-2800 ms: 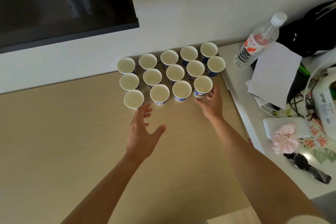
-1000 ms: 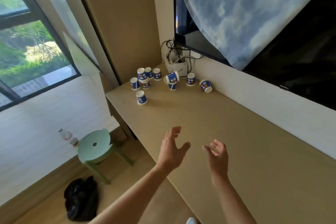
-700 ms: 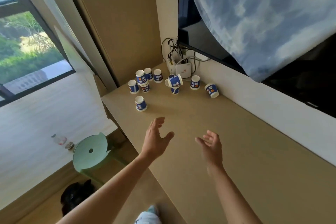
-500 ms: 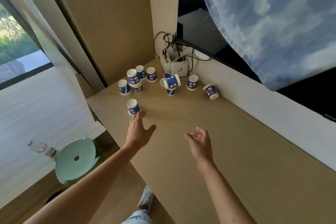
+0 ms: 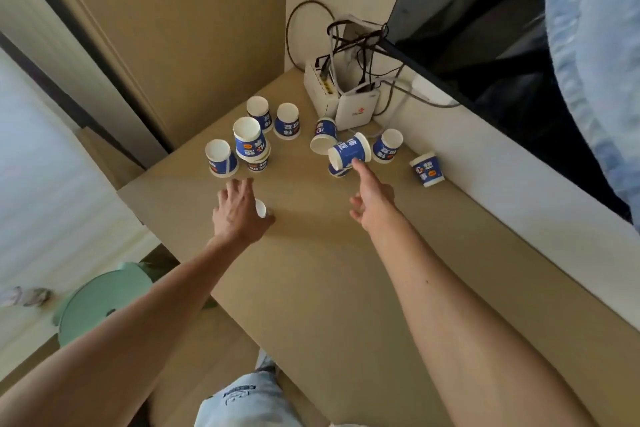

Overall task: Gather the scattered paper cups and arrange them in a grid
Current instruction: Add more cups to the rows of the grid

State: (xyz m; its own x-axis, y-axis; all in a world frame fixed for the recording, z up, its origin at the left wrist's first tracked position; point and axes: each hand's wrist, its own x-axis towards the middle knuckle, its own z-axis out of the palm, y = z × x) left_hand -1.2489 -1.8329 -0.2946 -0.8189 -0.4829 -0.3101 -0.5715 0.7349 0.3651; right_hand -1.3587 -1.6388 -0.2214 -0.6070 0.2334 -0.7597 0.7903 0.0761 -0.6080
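Several blue-and-white paper cups stand scattered in the far corner of the wooden desk [image 5: 311,270]. One cup [image 5: 247,139] sits stacked on another, with single cups [image 5: 220,158] [image 5: 287,121] around it. My left hand [image 5: 239,211] curls over the nearest cup [image 5: 260,209], thumb on one side and fingers on the other; only a bit of white rim shows. My right hand [image 5: 370,204] stretches its index finger onto a tipped cup [image 5: 349,152] lying on top of another. More cups [image 5: 388,146] [image 5: 426,168] stand near the wall.
A white router [image 5: 356,109] with tangled cables stands in the corner behind the cups. A dark screen [image 5: 485,10] partly draped in blue cloth hangs on the right. The desk's left edge drops to the floor, where a green stool [image 5: 100,302] stands.
I turned from the finished cup grid to the desk's other corner. Both hands moved forward: the left came down over the near cup, the right index finger reached the tipped cup.
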